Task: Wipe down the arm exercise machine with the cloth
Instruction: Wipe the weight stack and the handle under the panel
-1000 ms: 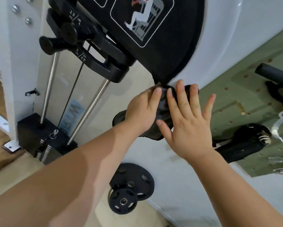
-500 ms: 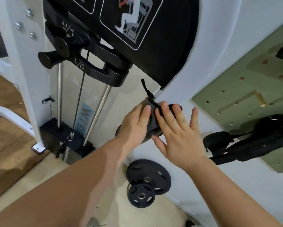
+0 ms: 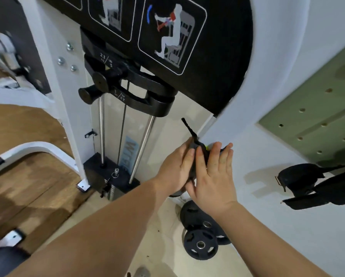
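Compared with a second ago, the cloth (image 3: 200, 151) is being worked lower on the arm exercise machine (image 3: 271, 66): then it was being pressed at the bottom tip of the black placard (image 3: 217, 82), and now it is being held well below that tip, toward six o'clock from it, against the edge of the white shroud, with the guide rods (image 3: 142, 142) standing off at nine o'clock. The cloth is being kept bunched between the two hands, with a narrow dark tail (image 3: 188, 126) sticking up toward eleven o'clock. It is being gripped from nine o'clock by the left hand (image 3: 175, 168), whose fingers (image 3: 189, 156) are curving over its edge, though the thumb is hidden. It is being pressed from three o'clock by the right hand (image 3: 213, 180), whose fingers (image 3: 215, 156) are being held straight, slightly apart and flat on the fabric. A small yellow-green spot (image 3: 207, 146) is showing between those fingers, and what it is cannot be told. The step in hand is judged to be the wiping of the shroud's lower front edge. How much of the machine is already done cannot be told. For the next move, steady pressure is being called for along that edge toward six o'clock, with the bunch being kept gathered so that the loose tail is not being snagged. Weight plates (image 3: 199, 244) are lying on the floor at six o'clock from the hands, and a black padded part (image 3: 299, 176) is hanging at three o'clock, well apart.
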